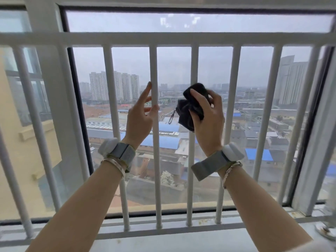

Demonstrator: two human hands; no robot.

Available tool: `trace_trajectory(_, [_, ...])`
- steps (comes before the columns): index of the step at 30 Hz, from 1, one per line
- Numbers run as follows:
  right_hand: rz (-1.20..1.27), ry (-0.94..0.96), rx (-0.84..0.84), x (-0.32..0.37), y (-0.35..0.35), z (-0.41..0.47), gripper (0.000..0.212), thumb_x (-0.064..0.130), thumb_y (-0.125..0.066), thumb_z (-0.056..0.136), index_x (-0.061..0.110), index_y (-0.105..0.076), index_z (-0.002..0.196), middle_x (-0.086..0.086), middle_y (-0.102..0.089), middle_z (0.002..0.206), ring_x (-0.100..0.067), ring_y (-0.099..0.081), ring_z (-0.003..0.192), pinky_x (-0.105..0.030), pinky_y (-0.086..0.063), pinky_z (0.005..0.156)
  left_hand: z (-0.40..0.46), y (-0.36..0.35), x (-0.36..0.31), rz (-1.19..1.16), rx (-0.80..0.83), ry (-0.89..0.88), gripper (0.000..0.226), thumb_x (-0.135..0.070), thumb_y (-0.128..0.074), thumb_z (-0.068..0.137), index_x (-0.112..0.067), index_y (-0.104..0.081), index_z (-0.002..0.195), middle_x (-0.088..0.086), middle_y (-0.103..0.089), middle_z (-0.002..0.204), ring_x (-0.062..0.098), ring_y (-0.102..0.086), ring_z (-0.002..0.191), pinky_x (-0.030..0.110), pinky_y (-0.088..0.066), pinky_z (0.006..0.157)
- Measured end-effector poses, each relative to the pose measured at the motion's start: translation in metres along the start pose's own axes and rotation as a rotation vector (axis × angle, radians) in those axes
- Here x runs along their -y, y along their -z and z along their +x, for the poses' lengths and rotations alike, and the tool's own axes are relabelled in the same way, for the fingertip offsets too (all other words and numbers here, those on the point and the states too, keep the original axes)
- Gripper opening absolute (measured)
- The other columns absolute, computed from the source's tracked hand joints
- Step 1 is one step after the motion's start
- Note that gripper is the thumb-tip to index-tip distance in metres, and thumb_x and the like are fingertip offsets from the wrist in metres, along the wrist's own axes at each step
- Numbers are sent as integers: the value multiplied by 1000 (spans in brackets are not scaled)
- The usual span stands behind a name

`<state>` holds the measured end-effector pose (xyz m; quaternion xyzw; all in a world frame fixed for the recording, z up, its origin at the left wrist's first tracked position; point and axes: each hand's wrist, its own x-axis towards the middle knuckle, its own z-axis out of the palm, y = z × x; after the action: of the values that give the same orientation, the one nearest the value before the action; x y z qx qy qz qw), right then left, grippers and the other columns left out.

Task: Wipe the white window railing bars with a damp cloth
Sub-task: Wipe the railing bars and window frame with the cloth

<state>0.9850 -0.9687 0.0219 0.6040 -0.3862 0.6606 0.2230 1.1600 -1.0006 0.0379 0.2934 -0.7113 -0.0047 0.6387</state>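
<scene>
A white window railing (163, 39) with several upright bars spans the view in front of the glass. My right hand (209, 122) grips a bunched dark cloth (192, 104), wrapped around one middle bar (194, 64) at mid height. My left hand (140, 115) is one bar to the left; its fingers are spread, with fingertips touching that bar (153, 66) and nothing in its grasp. Both wrists wear grey straps and thin bracelets.
The railing's bottom rail (163, 231) runs along a white sill (181, 244). A dark window frame post (78, 106) stands left, and a white frame (316, 142) at the right edge. Beyond the glass lie city buildings far below.
</scene>
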Motion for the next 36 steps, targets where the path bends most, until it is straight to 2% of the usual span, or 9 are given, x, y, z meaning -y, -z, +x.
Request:
trace_trajectory(4, [-107,47,120,0,-14,14,54,8,-64,85,16,-47,136,-19,-33,143,-36,-50,118,-41,-52,89,0,-1,4,11,-21,-19,63,-7,-58,89,-22,-30,143,9,-59,125,19,-64,101,25,-55,78])
trace_trajectory(7, [-247,150,192,-6,-19,10,66,11,-64,85,12,-35,143,-26,-23,148,-46,-56,107,-43,-56,72,0,0,4,-11,-23,-18,62,-7,-58,89,-23,-30,143,8,-61,121,17,-66,95,24,-55,77])
trace_trajectory(10, [-322,206,172,-9,-18,27,63,7,-61,87,10,-34,144,-28,-23,148,-47,-60,98,-42,-57,65,0,-1,5,-14,-19,-5,62,-9,-58,89,-23,-31,143,8,-61,120,16,-67,92,20,-54,77])
trace_trajectory(12, [-339,221,129,-5,-21,45,60,5,-60,87,8,-36,142,-30,-25,147,-48,-58,104,-43,-57,66,0,-2,6,-16,-20,-10,61,-11,-58,89,-22,-31,143,7,-61,120,16,-67,92,20,-54,77])
trace_trajectory(19, [-354,166,49,5,-29,75,60,3,-63,86,11,-40,141,-27,-31,144,-43,-55,113,-44,-50,89,-4,-2,6,-68,-19,35,58,-15,-57,90,-26,-33,142,3,-58,125,13,-66,93,13,-53,69])
trace_trajectory(25, [-238,121,61,-4,-29,26,64,-3,-65,79,10,-43,139,-27,-38,139,-45,-51,115,-48,-52,85,-18,-2,4,-121,-29,28,52,-12,-58,89,-21,-40,137,-16,-48,128,1,-59,100,9,-49,75])
trace_trajectory(28, [-183,79,64,-8,-27,-8,68,-7,-67,75,10,-45,138,-27,-41,136,-44,-53,113,-44,-52,82,-32,0,9,-107,-26,22,52,-12,-60,88,-26,-41,134,-14,-51,129,5,-63,96,12,-52,72])
trace_trajectory(30, [-156,63,68,-11,-26,-29,72,-10,-68,73,11,-45,138,-25,-42,136,-42,-55,111,-42,-53,81,-45,1,12,-105,-19,31,52,-13,-61,88,-28,-42,134,-14,-54,125,3,-64,92,12,-52,72])
trace_trajectory(36, [-143,-6,142,-27,-23,-102,82,-13,-70,69,16,-39,140,-26,-42,137,-45,-52,114,-52,-54,82,-95,-10,27,-160,-8,161,52,-16,-59,89,-27,-40,137,-7,-60,119,4,-64,95,17,-53,76])
